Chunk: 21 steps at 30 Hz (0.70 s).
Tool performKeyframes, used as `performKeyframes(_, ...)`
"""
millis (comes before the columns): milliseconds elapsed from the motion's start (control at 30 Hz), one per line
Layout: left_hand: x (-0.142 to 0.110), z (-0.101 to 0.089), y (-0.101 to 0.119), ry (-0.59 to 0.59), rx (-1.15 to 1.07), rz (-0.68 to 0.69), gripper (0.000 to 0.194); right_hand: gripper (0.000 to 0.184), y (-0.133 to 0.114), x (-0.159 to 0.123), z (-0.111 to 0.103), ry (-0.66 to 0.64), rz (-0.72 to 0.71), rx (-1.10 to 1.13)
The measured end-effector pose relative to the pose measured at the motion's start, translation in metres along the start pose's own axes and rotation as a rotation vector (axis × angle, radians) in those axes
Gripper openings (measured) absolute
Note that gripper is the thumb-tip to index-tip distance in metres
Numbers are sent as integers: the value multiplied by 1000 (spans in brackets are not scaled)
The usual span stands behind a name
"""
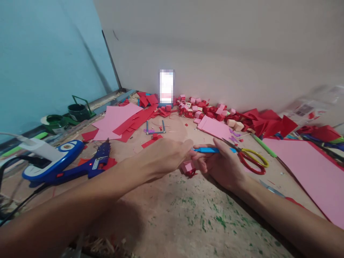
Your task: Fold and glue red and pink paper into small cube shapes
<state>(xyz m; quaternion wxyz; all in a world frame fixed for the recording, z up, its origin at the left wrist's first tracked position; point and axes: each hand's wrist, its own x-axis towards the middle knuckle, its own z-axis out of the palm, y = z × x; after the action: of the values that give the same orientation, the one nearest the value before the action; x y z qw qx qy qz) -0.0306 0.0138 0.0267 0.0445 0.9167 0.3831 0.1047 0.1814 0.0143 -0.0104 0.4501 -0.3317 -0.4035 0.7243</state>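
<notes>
A slim blue tool (208, 150) lies level above a worktable (188, 222), clamped between the thumb and fingers of a person's right hand (224, 166), while the left hand (172, 154) bends in at its near end with fingers curled; whether those fingers are closed on anything cannot be told. Just below the meeting hands sits a small pink-and-red paper piece (189, 166), partly hidden by them, and it is unclear whether it is held or resting on the wood. Beside the right hand, scissors (251, 159) with one red and one yellow handle lie with their blades close to the thumb, and a metal blade (272, 188) shows near the forearm. A large pink sheet (313, 168) spreads to the right, a green stick (264, 145) along its edge. Beyond the hands stand a stack of pink paper (216, 127) and a heap of little pink and red boxes (201, 107) against the pale wall, near a lit phone (166, 86) propped upright, its screen blurred. To the left, a blue glue gun (98, 161) rests beside a blue-and-white power strip (56, 157), short of red strips (137, 123) and pink sheets (115, 116). The blue tool runs across the right hand, its left end reaching the left hand's fingertips.
</notes>
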Motion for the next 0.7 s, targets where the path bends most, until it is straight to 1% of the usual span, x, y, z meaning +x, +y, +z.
performKeyframes(67, -1, -4, -2, 29, 9, -21, 23, 39, -3, 0, -3, 49, -21, -8)
performKeyframes(167, -3, -7, -9, 74, -2, -106, 31, 48, -4, 1, -8, 93, -54, -3)
performKeyframes(233, -4, -6, -14, 91, -49, -164, 33, 49, -2, 2, -9, 125, -80, 8)
performKeyframes(367, -2, -1, -20, 102, -170, -224, 33, 46, 4, 2, -4, 259, -136, -13)
performKeyframes(433, 0, 1, -21, 88, -180, -212, 32, 41, 6, 1, -2, 323, -147, -36)
performKeyframes(533, 2, 7, -23, 49, -122, -118, 32, 30, 8, 0, 0, 382, -188, -62)
performKeyframes(600, 2, 13, -25, 3, -73, -73, 31, 26, 8, 0, 0, 391, -231, -72)
performKeyframes(700, 3, 20, -29, -45, -62, -50, 27, 26, 10, 1, -3, 375, -252, -85)
